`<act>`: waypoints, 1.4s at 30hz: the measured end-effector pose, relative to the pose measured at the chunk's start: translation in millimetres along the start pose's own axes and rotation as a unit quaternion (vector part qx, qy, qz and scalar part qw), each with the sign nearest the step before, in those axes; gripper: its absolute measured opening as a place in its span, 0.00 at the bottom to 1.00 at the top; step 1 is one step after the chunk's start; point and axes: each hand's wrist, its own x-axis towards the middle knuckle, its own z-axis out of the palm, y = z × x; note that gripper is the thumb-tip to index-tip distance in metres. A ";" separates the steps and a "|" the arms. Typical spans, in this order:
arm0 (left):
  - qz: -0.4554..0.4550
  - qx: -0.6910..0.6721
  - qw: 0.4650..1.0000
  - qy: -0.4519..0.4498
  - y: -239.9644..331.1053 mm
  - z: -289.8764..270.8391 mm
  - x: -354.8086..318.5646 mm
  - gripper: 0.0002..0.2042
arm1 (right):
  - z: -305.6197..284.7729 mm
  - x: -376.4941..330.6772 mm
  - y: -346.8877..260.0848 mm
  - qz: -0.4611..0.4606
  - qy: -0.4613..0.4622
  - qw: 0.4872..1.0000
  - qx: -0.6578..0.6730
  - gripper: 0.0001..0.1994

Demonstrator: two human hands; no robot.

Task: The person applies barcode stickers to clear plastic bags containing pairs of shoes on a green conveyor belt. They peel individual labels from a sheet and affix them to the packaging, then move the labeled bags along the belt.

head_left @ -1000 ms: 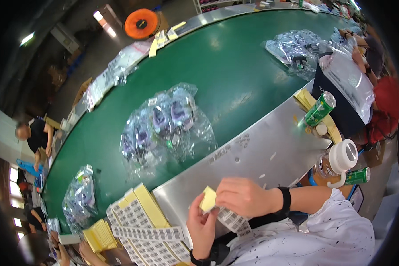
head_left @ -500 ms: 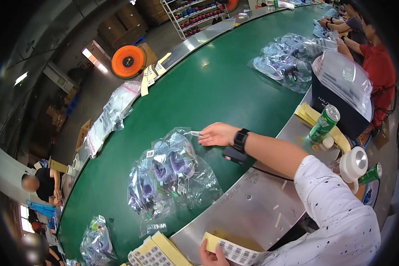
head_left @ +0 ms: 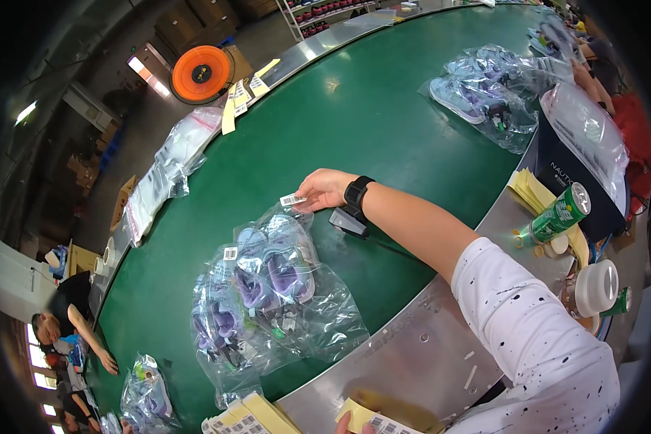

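A worker's right hand point(head_left: 327, 191), its grip closed on a small white barcode label point(head_left: 291, 200), extends over the green bench point(head_left: 383, 145) at the upper end of a clear bag of pale blue and purple shoes point(head_left: 289, 275). At the bottom edge, the left hand point(head_left: 344, 422) (mostly out of view) pinches a yellow-backed label strip point(head_left: 392, 427). A green can point(head_left: 561, 211) stands at far right.

Dark floor point(head_left: 145, 134), white rack point(head_left: 318, 17), bright windows point(head_left: 45, 380), glaring overhead light point(head_left: 26, 113).
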 end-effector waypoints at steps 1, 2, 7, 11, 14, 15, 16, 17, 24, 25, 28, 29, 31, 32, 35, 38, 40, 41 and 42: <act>-0.001 -0.002 1.000 0.000 -0.1 -0.2 0.7 0.19 | 0.8 1.1 1.0 -0.006 0.001 1.000 0.007 0.09; -0.001 -0.004 1.000 -0.001 -0.5 -0.5 1.4 0.19 | 1.9 1.7 2.7 -0.020 0.006 1.000 0.000 0.07; 0.011 -0.011 1.000 -0.009 -2.8 -1.3 3.6 0.20 | 13.0 6.7 14.4 -0.106 0.115 0.985 -0.074 0.06; -0.003 -0.010 1.000 0.010 19.1 4.3 3.3 0.20 | 33.4 -2.4 16.8 -0.153 0.239 0.952 -0.113 0.14; 0.023 -0.037 0.999 0.016 13.3 -1.1 4.2 0.21 | 17.4 -20.2 -4.6 -0.160 0.285 0.939 -0.109 0.29; 0.043 -0.042 0.998 0.015 14.2 0.1 3.8 0.21 | -5.7 -32.3 -19.7 -0.188 0.323 0.915 -0.151 0.27; 0.025 -0.032 0.999 0.022 18.8 1.2 3.3 0.22 | -26.2 -45.8 -35.1 -0.212 0.352 0.891 -0.192 0.26; 0.026 -0.032 0.999 0.008 21.9 4.0 3.3 0.22 | -75.9 -59.1 -49.3 -0.355 0.467 0.643 -0.492 0.20; -0.024 -0.005 0.999 -0.031 13.3 -7.9 9.5 0.24 | -198.5 -222.3 -111.8 -0.051 0.535 0.324 -0.778 0.12; -0.004 -0.023 1.000 -0.019 9.3 -8.2 9.1 0.24 | -195.1 -225.2 -107.1 -0.065 0.504 0.296 -0.809 0.14; 0.050 -0.095 0.994 0.005 8.5 -1.4 8.1 0.24 | -169.3 -209.6 -95.3 -0.155 0.492 0.346 -0.784 0.11; 0.059 -0.095 0.994 -0.007 4.7 -1.4 9.0 0.23 | -161.9 -210.1 -89.3 -0.178 0.498 0.362 -0.768 0.11; 0.080 -0.098 0.992 -0.032 -1.8 -1.8 12.1 0.22 | -153.6 -184.9 -73.3 -0.274 0.416 0.476 -0.725 0.13; 0.030 -0.018 0.999 -0.031 4.1 -4.9 11.4 0.18 | -129.9 -169.1 -53.2 -0.338 0.352 0.518 -0.703 0.14; 0.066 -0.093 0.993 0.000 7.3 -6.8 9.6 0.15 | 20.8 -171.4 18.2 -0.358 0.081 0.754 -0.545 0.16; 0.056 -0.143 0.988 -0.020 26.8 -3.6 6.3 0.13 | 115.1 -241.0 69.5 -0.323 -0.086 0.808 -0.486 0.12; 0.056 -0.171 0.983 -0.027 29.6 -4.4 -1.6 0.12 | 143.7 -278.1 104.5 -0.259 -0.140 0.820 -0.491 0.10; 0.082 -0.167 0.982 -0.027 32.6 -5.0 -5.1 0.11 | 149.2 -288.4 123.1 -0.280 -0.170 0.796 -0.509 0.09; 0.108 -0.165 0.980 -0.031 38.8 -3.5 -9.9 0.11 | 151.2 -298.2 136.4 -0.283 -0.168 0.804 -0.495 0.08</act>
